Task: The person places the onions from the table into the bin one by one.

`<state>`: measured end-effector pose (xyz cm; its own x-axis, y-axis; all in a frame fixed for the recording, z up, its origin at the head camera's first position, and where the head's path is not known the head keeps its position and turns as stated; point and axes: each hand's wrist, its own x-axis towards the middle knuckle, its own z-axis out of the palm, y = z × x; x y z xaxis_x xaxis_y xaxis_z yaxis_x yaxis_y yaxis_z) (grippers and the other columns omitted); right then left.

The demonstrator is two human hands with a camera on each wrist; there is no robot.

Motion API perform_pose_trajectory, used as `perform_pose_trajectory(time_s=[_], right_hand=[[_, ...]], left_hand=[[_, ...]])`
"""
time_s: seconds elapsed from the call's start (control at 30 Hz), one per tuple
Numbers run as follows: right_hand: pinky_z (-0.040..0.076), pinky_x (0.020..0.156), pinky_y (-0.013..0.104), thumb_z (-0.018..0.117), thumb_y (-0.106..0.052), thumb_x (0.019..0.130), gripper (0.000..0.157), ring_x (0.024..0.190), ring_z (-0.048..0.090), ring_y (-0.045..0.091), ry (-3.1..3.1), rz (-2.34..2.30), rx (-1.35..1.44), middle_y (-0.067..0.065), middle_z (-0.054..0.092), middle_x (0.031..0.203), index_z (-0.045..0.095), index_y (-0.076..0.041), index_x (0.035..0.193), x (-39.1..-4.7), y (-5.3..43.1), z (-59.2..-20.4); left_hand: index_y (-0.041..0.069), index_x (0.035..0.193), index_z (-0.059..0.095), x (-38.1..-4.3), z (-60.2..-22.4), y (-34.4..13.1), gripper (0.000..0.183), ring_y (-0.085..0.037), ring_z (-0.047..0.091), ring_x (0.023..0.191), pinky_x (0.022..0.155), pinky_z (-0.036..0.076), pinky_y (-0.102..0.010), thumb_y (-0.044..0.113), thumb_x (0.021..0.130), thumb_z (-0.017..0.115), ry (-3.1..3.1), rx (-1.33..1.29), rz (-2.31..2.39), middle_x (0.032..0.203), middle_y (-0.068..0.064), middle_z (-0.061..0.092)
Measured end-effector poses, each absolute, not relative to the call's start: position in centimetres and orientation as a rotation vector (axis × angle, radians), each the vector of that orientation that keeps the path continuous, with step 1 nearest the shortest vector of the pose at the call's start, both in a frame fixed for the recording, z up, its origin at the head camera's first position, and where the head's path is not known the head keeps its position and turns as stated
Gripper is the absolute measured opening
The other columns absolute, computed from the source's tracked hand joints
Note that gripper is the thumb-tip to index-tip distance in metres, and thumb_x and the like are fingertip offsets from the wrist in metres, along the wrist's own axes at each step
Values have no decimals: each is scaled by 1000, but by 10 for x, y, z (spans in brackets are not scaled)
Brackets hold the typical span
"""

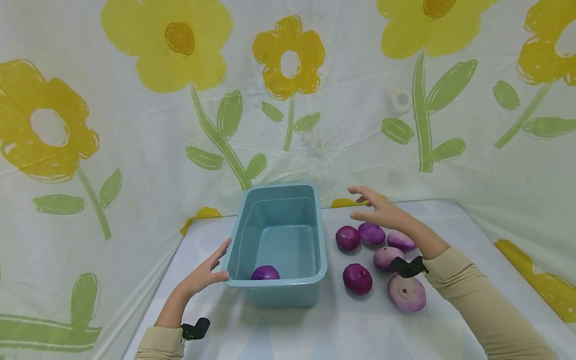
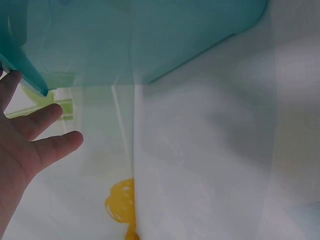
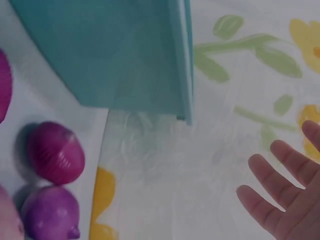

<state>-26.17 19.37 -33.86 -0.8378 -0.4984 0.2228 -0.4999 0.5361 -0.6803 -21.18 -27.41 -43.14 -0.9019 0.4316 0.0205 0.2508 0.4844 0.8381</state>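
Note:
A teal plastic bin (image 1: 288,292) stands on the table, with one purple onion (image 1: 265,272) inside near its front wall. My left hand (image 1: 202,275) touches the bin's left rim with spread, straight fingers; in the left wrist view its fingers (image 2: 59,145) reach out beside the rim. My right hand (image 1: 380,210) is raised to the right of the bin, above the back of the onions, fingers spread and holding nothing. Below it lie a dark red onion (image 1: 348,238), a purple onion (image 1: 371,233) and several paler ones. Another dark red onion (image 1: 357,279) sits nearer the front.
A pale pink onion (image 1: 407,293) lies at the front right of the group. The white table (image 1: 216,335) ends at the back against a hanging curtain (image 1: 148,130) printed with yellow flowers. That curtain also hangs along both sides.

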Motion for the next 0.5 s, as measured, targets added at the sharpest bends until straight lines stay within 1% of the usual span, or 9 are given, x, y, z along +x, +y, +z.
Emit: perform_pose_trajectory(time_s=[0.13, 0.3, 0.4, 0.5], right_hand=[[35, 94, 58, 60, -24, 88, 64, 116, 44, 37, -2754, 1174, 855, 19, 36, 138, 29, -2, 139, -254, 214, -347], [38, 91, 58, 59, -22, 88, 62, 113, 46, 39, -2756, 1150, 821, 23, 38, 136, 31, 3, 137, -246, 236, -362], [40, 90, 56, 59, -21, 88, 59, 112, 48, 37, -2758, 1156, 783, 22, 40, 135, 33, 2, 136, -239, 248, -374], [42, 88, 51, 59, -19, 87, 57, 111, 49, 36, -2757, 1170, 752, 21, 41, 134, 35, 0, 135, -231, 259, -387]], left_hand=[[16, 148, 7, -211, -431, -275, 88, -46, 9, 136, 101, 15, -69, 28, 81, 62, 2523, 597, 1394, 153, -16, 4], [16, 148, 8, -212, -430, -275, 87, -46, 9, 136, 100, 15, -69, 27, 81, 61, 2517, 600, 1397, 153, -17, 4], [15, 148, 7, -212, -430, -275, 88, -46, 9, 136, 101, 15, -69, 28, 81, 62, 2522, 599, 1393, 153, -17, 4], [15, 148, 7, -211, -429, -275, 88, -46, 10, 136, 101, 15, -69, 29, 81, 62, 2522, 598, 1389, 153, -17, 4]])
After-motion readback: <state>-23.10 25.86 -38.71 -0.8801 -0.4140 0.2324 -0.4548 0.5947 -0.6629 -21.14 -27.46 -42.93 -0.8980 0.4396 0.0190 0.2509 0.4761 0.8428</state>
